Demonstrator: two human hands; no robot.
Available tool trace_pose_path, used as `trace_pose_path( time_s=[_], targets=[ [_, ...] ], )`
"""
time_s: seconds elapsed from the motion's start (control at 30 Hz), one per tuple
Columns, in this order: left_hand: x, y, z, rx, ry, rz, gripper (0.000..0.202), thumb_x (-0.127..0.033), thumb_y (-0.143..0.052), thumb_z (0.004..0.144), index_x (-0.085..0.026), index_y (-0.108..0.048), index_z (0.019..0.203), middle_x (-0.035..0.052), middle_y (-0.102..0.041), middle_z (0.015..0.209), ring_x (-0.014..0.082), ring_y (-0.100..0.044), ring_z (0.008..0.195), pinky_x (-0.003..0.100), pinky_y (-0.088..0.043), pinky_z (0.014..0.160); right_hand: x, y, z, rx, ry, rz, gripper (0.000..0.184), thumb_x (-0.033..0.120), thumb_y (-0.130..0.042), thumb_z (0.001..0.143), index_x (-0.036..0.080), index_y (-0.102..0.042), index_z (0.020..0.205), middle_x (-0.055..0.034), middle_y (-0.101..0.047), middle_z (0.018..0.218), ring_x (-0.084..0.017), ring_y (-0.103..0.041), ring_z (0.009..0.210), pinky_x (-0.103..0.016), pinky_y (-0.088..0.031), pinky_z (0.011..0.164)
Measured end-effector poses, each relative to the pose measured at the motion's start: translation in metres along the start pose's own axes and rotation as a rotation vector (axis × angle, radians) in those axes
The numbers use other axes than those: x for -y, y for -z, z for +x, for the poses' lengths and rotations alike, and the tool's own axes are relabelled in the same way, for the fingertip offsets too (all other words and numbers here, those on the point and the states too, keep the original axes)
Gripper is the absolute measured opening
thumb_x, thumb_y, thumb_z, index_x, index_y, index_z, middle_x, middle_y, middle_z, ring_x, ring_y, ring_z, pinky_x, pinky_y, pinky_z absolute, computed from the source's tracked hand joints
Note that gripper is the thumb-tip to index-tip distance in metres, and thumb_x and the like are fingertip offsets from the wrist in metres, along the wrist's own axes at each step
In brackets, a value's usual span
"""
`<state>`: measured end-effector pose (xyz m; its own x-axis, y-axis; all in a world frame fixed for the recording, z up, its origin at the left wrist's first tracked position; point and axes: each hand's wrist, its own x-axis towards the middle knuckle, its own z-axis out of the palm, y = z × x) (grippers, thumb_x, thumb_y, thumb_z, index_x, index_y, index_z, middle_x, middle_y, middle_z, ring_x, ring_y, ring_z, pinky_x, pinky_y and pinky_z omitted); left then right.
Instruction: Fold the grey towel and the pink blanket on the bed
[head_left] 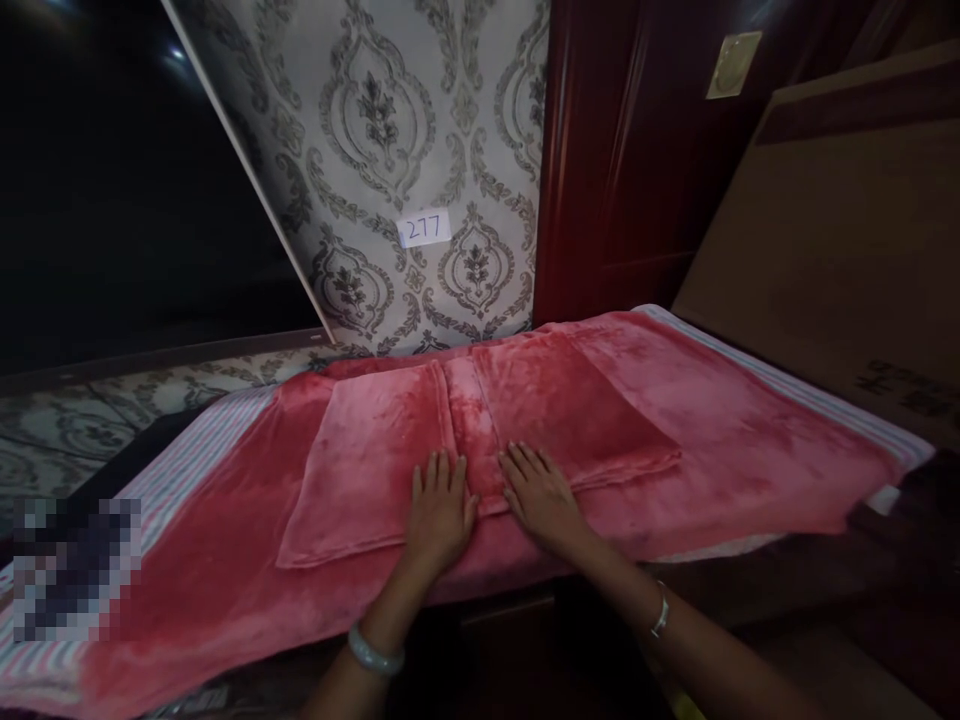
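Note:
A folded pink fleece cloth (pixel 375 460) lies on a larger red fleece blanket (pixel 750 440) spread over a table. My left hand (pixel 439 510) rests flat on the folded cloth's near edge, fingers stretched out and together. My right hand (pixel 540 495) lies flat beside it, fingers spread, on the cloth's right half near the centre fold. Both palms press down and hold nothing. A pale bangle sits on my left wrist and a thin bracelet on my right.
A striped sheet (pixel 195 440) shows under the blanket at the left and right edges. Patterned wallpaper with a paper label "277" (pixel 424 229) stands behind. A dark red wooden panel (pixel 622 150) and brown board (pixel 832 250) rise at right.

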<state>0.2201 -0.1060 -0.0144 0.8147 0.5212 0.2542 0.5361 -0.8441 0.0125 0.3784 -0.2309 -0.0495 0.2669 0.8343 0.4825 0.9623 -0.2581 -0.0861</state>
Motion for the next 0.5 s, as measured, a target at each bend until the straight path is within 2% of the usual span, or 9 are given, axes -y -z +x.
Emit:
trace_pose_path(
  time_s=[0.07,0.13,0.2,0.3,0.4,0.5],
  targets=[
    [-0.001,0.005,0.003,-0.018,0.009,-0.036,0.057,-0.032,-0.05,0.1,-0.014,-0.051,0.153,0.0214,-0.043,0.162,0.0381,-0.037,0.152,0.064,-0.034,0.121,0.0,0.002,0.001,-0.006,0.003,0.002,0.05,0.024,-0.045,0.101,0.015,-0.058,0.148,-0.0161,-0.055,0.153,-0.03,-0.051,0.142,-0.054,-0.038,0.12],
    [-0.008,0.011,0.007,-0.058,-0.039,-0.084,0.06,-0.032,-0.05,0.1,-0.015,-0.044,0.158,0.02,-0.038,0.165,0.036,-0.033,0.155,0.062,-0.031,0.123,-0.002,0.004,0.003,-0.004,0.004,0.022,0.051,0.025,-0.046,0.101,0.014,-0.057,0.15,-0.0162,-0.054,0.154,-0.03,-0.049,0.144,-0.053,-0.038,0.12],
    [-0.02,0.013,0.01,-0.068,-0.17,-0.141,0.065,-0.032,-0.051,0.1,-0.016,-0.036,0.162,0.0172,-0.034,0.168,0.0318,-0.027,0.158,0.059,-0.026,0.127,-0.004,0.005,0.004,0.018,0.003,0.071,0.055,0.025,-0.048,0.099,0.011,-0.053,0.152,-0.0182,-0.051,0.155,-0.031,-0.046,0.146,-0.054,-0.036,0.121],
    [-0.037,0.009,0.012,0.02,-0.345,-0.208,0.071,-0.033,-0.053,0.1,-0.018,-0.027,0.165,0.0156,-0.033,0.168,0.0281,-0.027,0.158,0.057,-0.026,0.128,-0.016,0.009,0.002,0.076,0.024,0.193,0.063,0.023,-0.054,0.094,0.006,-0.049,0.154,-0.021,-0.051,0.155,-0.03,-0.044,0.148,-0.053,-0.037,0.122],
    [-0.042,-0.001,0.01,0.057,-0.367,-0.226,0.071,-0.033,-0.055,0.1,-0.017,-0.03,0.164,0.0179,-0.04,0.164,0.0291,-0.035,0.155,0.059,-0.029,0.126,-0.042,0.019,-0.001,0.058,0.052,0.341,0.056,0.021,-0.052,0.093,0.013,-0.056,0.149,-0.0164,-0.06,0.147,-0.026,-0.053,0.141,-0.049,-0.045,0.116],
    [-0.039,-0.008,0.007,0.031,-0.351,-0.221,0.066,-0.034,-0.056,0.099,-0.016,-0.037,0.16,0.0186,-0.047,0.16,0.0299,-0.039,0.153,0.059,-0.03,0.126,-0.091,0.035,-0.005,-0.106,-0.043,0.356,0.047,0.023,-0.043,0.098,0.022,-0.066,0.14,-0.0116,-0.067,0.139,-0.026,-0.059,0.134,-0.053,-0.046,0.115]
  ],
)
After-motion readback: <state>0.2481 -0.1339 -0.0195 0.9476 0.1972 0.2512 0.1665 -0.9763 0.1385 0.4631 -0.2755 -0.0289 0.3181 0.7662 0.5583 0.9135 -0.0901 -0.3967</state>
